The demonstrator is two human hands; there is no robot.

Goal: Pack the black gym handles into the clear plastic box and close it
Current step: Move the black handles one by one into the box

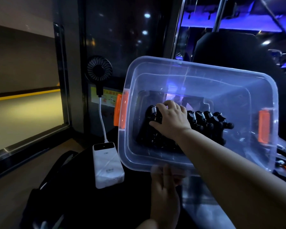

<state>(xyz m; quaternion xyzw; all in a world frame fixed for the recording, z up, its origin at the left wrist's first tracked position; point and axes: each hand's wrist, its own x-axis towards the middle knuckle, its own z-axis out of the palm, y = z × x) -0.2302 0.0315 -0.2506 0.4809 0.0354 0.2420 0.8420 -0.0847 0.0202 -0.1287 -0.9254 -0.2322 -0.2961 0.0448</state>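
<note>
We are at the seating step: the clear plastic box (205,75) fills the centre right of the frame, tipped toward us, and the black gym handles (205,119) lie in a row across its floor, springs uppermost.

Our right hand (170,119) reaches in from the lower right. Its fingers curl over the top of the handle at the left end of the row, with the thumb on that handle's near face, so it has a real hold on it.

Our left hand (165,187), at the bottom centre, lies against the box's near wall under the rim. It is blurred, but the fingers look straight, propping rather than clasping.

To do this well, we should press the end handle down and snug against its neighbour, keeping the springs in line so nothing stands above the rim. The left hand should steady the tilt, because a slip could shake the row loose.

The orange latches (121,111) at the left and right ends hang free, and we cannot pick out the lid with certainty. A white power bank (107,164) sits just left of the box.
</note>
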